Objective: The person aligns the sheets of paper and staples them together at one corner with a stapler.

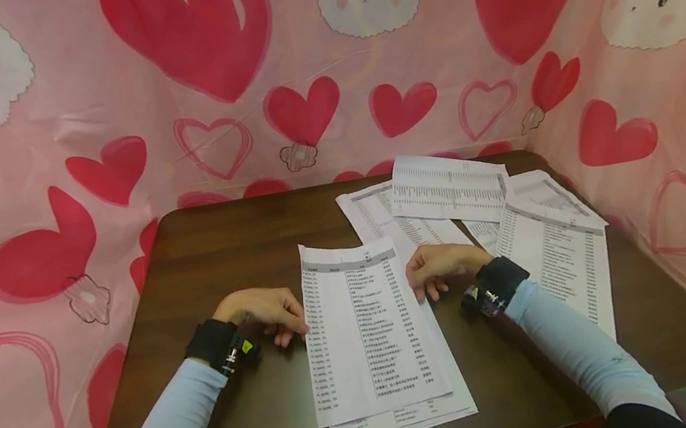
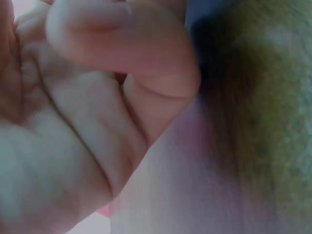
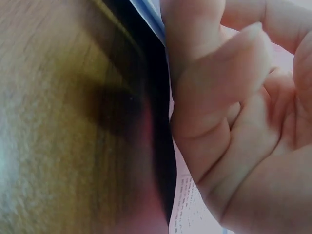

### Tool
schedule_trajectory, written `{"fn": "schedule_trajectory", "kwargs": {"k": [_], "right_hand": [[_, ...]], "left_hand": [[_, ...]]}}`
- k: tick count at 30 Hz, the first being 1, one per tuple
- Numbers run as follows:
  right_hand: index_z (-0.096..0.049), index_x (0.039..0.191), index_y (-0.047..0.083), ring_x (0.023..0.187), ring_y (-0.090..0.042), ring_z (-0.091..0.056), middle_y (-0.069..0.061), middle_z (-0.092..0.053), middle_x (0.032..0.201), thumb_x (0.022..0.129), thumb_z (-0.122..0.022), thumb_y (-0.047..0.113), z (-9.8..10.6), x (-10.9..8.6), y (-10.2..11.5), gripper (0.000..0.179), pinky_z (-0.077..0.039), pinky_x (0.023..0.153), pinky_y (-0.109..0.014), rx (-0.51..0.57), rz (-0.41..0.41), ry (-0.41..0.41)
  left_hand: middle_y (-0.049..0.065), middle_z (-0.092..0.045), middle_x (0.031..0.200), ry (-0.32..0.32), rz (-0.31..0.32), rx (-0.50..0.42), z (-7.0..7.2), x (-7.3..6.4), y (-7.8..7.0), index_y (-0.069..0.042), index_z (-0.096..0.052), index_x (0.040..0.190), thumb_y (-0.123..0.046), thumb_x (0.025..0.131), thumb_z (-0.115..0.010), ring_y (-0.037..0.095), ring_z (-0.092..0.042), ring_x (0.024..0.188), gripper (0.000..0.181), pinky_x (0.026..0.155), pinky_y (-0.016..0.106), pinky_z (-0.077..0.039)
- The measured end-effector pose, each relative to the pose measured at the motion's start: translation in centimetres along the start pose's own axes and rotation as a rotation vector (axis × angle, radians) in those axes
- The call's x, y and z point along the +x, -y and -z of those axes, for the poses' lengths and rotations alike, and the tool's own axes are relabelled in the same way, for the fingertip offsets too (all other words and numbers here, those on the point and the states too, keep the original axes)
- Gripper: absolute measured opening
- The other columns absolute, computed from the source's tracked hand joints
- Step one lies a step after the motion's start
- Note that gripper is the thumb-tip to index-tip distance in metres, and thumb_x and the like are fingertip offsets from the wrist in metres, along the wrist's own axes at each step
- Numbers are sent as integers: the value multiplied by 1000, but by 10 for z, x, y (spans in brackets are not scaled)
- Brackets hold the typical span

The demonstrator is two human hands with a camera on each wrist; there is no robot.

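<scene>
A printed sheet of paper (image 1: pixel 370 344), covered in rows of text under a grey header band, lies over other sheets (image 1: pixel 416 419) whose lower edges stick out beneath it. My left hand (image 1: pixel 264 310) pinches the left edge of the top sheet, its other fingers curled beneath. Across from it, my right hand (image 1: pixel 439 266) holds the right edge at about the same height. In the left wrist view, curled fingers (image 2: pixel 161 63) hang close over the wood. The right wrist view shows bent fingers (image 3: pixel 209 97) beside the tabletop; the pinched edges are hidden there.
More printed sheets lie loosely overlapped at the back right of the brown table (image 1: pixel 239 238), among them a sideways page (image 1: pixel 446 186) and a long list (image 1: pixel 556 262) near my right forearm. A pink curtain (image 1: pixel 303 48) with hearts and rabbits encloses the table's back and sides.
</scene>
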State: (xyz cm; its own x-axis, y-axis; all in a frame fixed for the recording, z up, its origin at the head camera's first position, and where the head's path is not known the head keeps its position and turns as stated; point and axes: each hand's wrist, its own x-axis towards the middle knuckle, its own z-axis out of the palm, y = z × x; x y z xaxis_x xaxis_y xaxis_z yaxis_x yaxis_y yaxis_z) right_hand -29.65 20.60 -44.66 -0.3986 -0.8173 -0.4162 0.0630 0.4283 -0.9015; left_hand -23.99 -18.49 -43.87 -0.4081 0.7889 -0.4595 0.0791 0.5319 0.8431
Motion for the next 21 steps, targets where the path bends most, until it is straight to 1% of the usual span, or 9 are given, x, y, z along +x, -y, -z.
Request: {"fn": "schedule_trajectory", "kwargs": {"k": [5,8,11,16,19,21], "right_hand": [[-67,87,-11,48,-18,-63,-24,-68,74,92,-59,4,-1,-2,1,18,-40,39,-23,-39,-20,7],[-67,86,-10,48,-18,-63,-22,-68,72,92,-60,5,-2,-3,-1,17,-40,39,-23,-57,-32,37],[-67,86,-10,48,-18,-63,-23,-67,71,91,-61,5,-4,-4,-4,18,-40,38,-23,-50,-40,59],[-67,86,-10,48,-18,-63,-28,-65,71,91,-62,6,-5,-4,-5,18,-40,38,-22,-57,-46,53],[-68,85,-9,48,-18,-63,-27,-65,71,91,-62,6,-5,-5,-5,17,-41,38,-22,-83,-62,53],[-68,85,-8,48,-18,-62,-24,-67,70,92,-62,6,-5,-5,-6,17,-41,38,-22,-95,-70,54]], "left_hand": [[5,-65,59,0,14,14,-3,3,-2,-3,-76,86,-24,91,-68,12,-57,49,23,42,22,-32],[5,-64,58,14,17,21,-8,3,-3,-4,-77,85,-24,91,-68,11,-57,48,22,41,21,-32],[6,-64,58,17,18,25,-11,3,-4,-5,-77,85,-24,91,-69,12,-57,47,22,41,21,-32],[6,-64,58,11,31,21,-11,3,-4,-7,-78,84,-25,90,-69,11,-56,47,21,40,21,-31],[6,-64,58,9,40,19,-11,3,-3,-9,-78,84,-27,90,-69,10,-55,47,20,40,21,-30],[6,-64,58,7,40,22,-10,4,-3,-10,-79,84,-27,90,-69,10,-55,47,20,39,21,-30]]}}
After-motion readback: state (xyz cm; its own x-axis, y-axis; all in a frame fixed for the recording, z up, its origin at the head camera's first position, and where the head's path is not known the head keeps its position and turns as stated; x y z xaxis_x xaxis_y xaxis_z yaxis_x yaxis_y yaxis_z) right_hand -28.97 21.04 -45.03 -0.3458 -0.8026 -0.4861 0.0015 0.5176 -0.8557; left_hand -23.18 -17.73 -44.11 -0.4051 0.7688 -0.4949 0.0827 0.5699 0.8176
